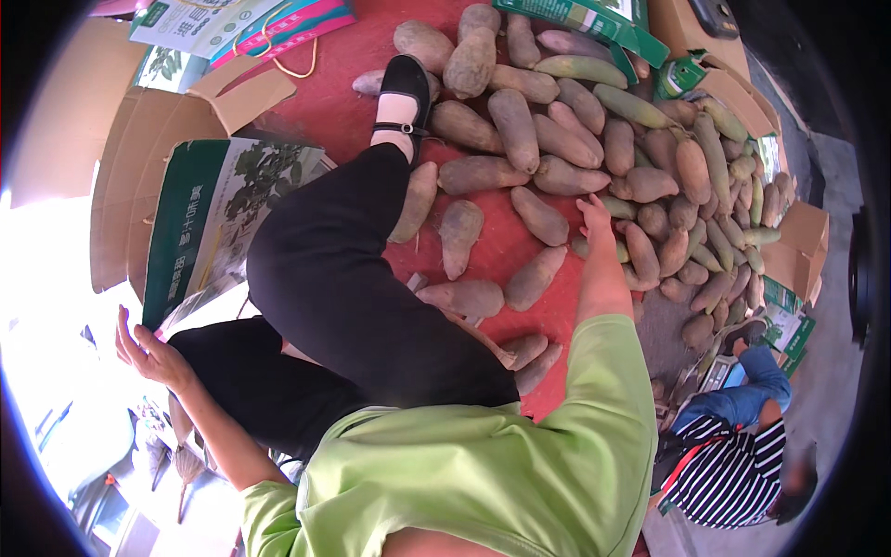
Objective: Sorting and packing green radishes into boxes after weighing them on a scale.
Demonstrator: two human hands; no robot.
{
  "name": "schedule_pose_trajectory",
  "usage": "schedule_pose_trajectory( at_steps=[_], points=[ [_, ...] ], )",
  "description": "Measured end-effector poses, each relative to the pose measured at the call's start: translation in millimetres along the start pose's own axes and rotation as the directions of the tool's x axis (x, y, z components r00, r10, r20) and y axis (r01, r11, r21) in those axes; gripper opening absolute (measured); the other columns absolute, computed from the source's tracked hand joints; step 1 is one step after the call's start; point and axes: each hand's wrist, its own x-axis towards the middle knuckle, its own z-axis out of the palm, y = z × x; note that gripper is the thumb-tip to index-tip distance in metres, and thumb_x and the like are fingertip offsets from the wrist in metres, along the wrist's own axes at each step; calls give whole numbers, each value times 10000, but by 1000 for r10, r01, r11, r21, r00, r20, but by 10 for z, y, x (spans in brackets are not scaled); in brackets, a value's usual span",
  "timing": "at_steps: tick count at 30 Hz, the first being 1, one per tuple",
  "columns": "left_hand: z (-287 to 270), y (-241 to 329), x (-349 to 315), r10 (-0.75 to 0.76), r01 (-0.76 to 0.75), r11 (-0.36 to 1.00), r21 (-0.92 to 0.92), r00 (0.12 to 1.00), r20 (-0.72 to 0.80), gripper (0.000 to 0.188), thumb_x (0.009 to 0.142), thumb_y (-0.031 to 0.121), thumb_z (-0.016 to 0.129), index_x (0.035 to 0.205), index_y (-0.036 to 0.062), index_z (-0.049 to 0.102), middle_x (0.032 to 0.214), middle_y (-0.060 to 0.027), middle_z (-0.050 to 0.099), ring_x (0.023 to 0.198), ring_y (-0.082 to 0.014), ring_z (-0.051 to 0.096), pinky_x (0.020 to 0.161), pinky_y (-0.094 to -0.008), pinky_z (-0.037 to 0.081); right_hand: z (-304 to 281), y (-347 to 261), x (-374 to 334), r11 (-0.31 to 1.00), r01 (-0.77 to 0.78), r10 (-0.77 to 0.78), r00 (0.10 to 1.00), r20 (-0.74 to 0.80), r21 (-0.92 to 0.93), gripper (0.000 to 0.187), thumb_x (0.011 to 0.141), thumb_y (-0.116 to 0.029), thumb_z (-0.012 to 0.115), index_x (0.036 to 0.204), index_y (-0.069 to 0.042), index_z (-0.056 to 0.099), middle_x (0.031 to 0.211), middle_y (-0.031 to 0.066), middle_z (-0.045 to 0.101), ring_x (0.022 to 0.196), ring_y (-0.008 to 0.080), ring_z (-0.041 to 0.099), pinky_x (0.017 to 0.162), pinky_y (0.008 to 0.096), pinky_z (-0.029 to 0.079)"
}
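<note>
Sweet potatoes [557,139], brown and purplish, lie loose in a broad heap on the red mat [334,111] spread over the floor, filling the far and right part of the head view. We reach our right hand [594,215] out to the near edge of that heap; its fingers are spread and empty, hovering at or just touching a small tuber [640,251] beside it, and we cannot tell whether there is contact. The pile seems laid flat in a single layer, probably so that each root can be seen and picked by hand.

Our left hand [148,353] is held out well to the left, palm open, fingers apart, holding nothing; it sits away from the heap, likely as a balance while we lean forward. Our leg in black trousers [353,278] stretches across the mat, the black strap shoe [404,88] resting among the far tubers, which puts us sitting right at the pile. A green-and-white printed carton [204,223] lies open just left of the leg, with plain cardboard flaps [121,139] beyond it. More small cartons [798,241] stand at the right edge of the heap. Near right, another person in a striped top [733,473] crouches.
</note>
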Motion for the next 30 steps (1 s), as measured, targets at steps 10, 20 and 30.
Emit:
schedule_pose_trajectory(
  at_steps=[10,20,30],
  points=[
    [-39,-54,1,-3,3,1000,12,1000,-12,428,937,402,421,1123,59,599,1066,-98,595,1023,-233,495,886,-372,389,248,554,-38,927,349,-327,932,-157,139,242,806,-108,614,1039,-131,674,774,-40,579,610,71,466,497,235,378],
    [-68,11,16,-18,9,989,-150,998,-64,243,879,199,538,1065,76,636,1044,-92,606,1039,-248,501,922,-367,364,90,544,-1131,874,88,-152,984,97,477,270,831,-84,577,1096,-114,621,720,-45,567,579,74,511,463,203,381],
    [-145,-186,3,-49,5,976,-216,979,-197,178,858,241,588,905,106,694,909,-41,631,935,-207,539,862,-340,370,-131,123,-1943,861,268,-350,929,119,433,259,823,-73,576,1079,-74,615,966,17,604,768,130,571,612,248,444]
  ],
)
